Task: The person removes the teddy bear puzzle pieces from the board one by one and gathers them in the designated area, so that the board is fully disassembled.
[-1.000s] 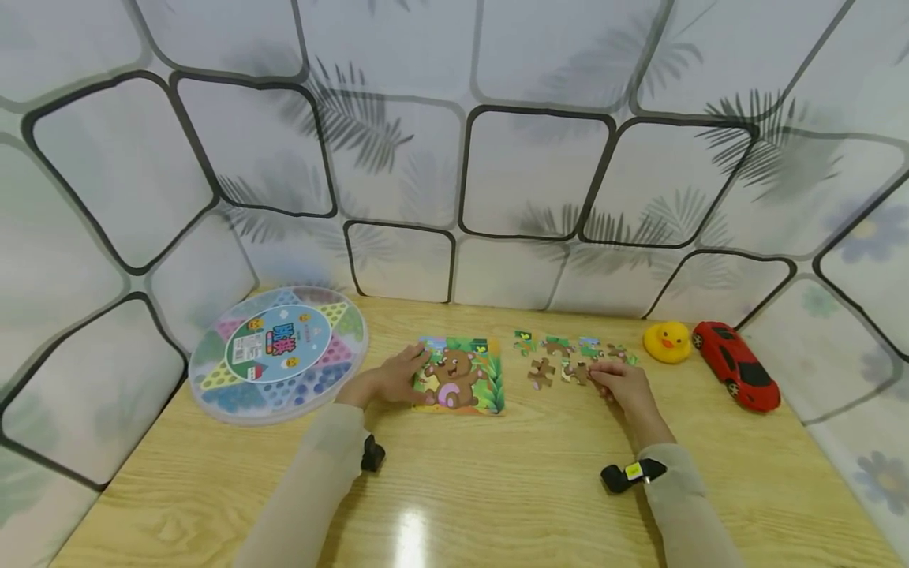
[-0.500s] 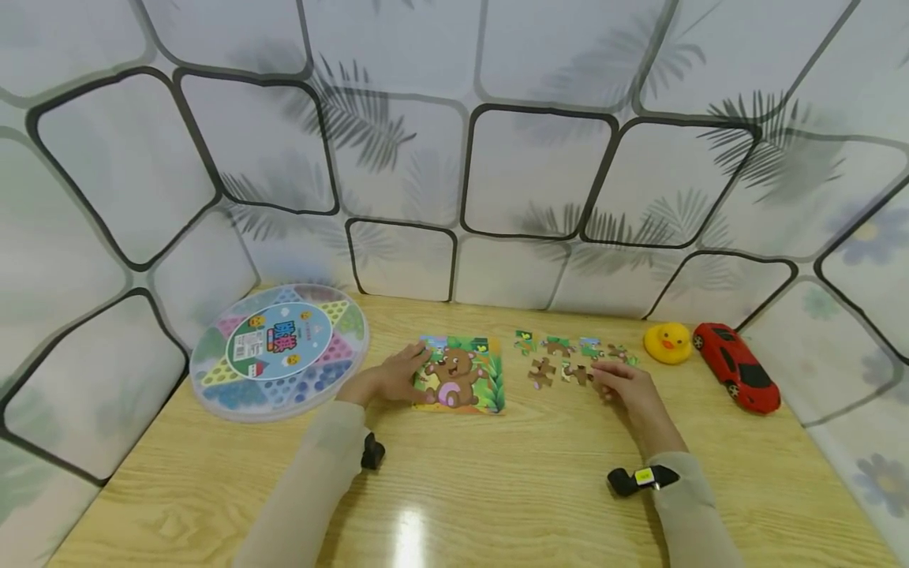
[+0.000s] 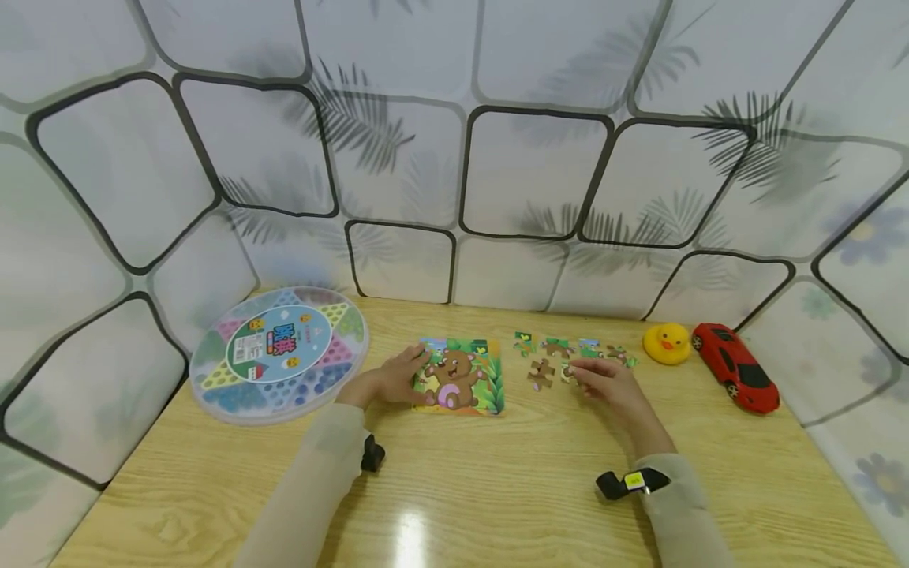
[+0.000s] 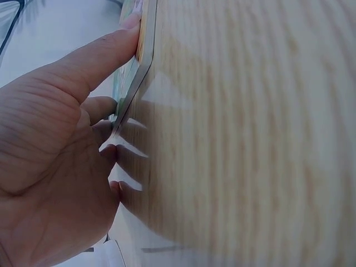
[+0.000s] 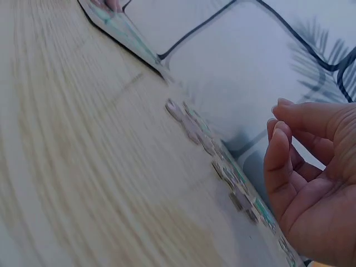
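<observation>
My left hand [image 3: 390, 379] rests at the left side of a bear jigsaw puzzle [image 3: 461, 379] on the table. The thumb [image 4: 105, 58] lies nearly straight on the puzzle's edge in the left wrist view, and the other fingers reach along its side. My right hand [image 3: 614, 388] hovers over the loose jigsaw pieces, thumb and fingertips brought close together; the right wrist view shows nothing between them. In the head view its fingertips overlap a brown and green piece [image 3: 566, 372]. A brown piece [image 3: 540, 374] lies just left of that, and a row of pieces [image 3: 558, 346] sits behind.
A round Chinese checkers set [image 3: 280, 355] lies at the left. A yellow toy duck [image 3: 667, 344] and a red toy car [image 3: 735, 367] stand at the right. Patterned cloth walls [image 3: 511, 272] close off the table's back and sides.
My right hand has shifted left across the piece under its fingertips, hiding more of it. The left hand and the bear puzzle have stayed in place.
</observation>
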Demonstrator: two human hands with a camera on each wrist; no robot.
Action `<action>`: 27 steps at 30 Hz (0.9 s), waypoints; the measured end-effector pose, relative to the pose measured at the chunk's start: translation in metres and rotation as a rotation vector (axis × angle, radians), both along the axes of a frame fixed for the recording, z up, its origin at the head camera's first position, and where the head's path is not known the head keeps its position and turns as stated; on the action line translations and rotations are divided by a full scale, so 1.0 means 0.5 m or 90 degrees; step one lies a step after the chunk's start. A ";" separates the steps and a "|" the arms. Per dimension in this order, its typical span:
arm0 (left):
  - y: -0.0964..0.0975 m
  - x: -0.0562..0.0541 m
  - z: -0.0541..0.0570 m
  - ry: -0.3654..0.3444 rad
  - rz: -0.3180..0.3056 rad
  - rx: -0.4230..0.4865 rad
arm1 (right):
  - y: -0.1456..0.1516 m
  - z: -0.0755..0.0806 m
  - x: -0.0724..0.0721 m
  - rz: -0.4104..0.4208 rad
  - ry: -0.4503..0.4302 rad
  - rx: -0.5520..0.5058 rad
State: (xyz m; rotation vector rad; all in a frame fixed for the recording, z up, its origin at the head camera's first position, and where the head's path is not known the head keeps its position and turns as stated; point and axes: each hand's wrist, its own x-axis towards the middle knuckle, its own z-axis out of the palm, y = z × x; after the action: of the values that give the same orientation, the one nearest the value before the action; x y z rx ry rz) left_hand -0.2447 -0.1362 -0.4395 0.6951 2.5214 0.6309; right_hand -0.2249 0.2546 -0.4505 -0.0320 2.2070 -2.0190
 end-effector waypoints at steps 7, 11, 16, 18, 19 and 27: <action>0.002 -0.002 -0.001 0.005 -0.002 -0.003 | -0.046 0.003 0.007 0.047 -0.019 0.000; 0.002 -0.001 0.000 0.010 -0.003 -0.005 | -0.076 0.002 0.008 0.096 -0.028 0.001; 0.003 0.000 0.004 0.014 -0.006 0.002 | -0.112 -0.001 0.008 0.145 -0.020 0.023; 0.003 -0.001 0.005 0.016 -0.008 0.001 | -0.127 -0.004 0.007 0.165 -0.015 0.033; 0.003 -0.001 0.005 0.017 -0.008 0.001 | -0.134 -0.005 0.007 0.174 -0.010 0.037; 0.003 0.003 0.006 0.016 -0.020 0.010 | -0.191 -0.015 0.009 0.204 -0.022 0.080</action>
State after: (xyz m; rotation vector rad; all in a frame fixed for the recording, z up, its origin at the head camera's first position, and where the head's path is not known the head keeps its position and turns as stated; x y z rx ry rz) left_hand -0.2430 -0.1347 -0.4366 0.7514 2.5255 0.6348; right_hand -0.2205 0.1590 -0.4581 -0.3130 2.1415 -1.6957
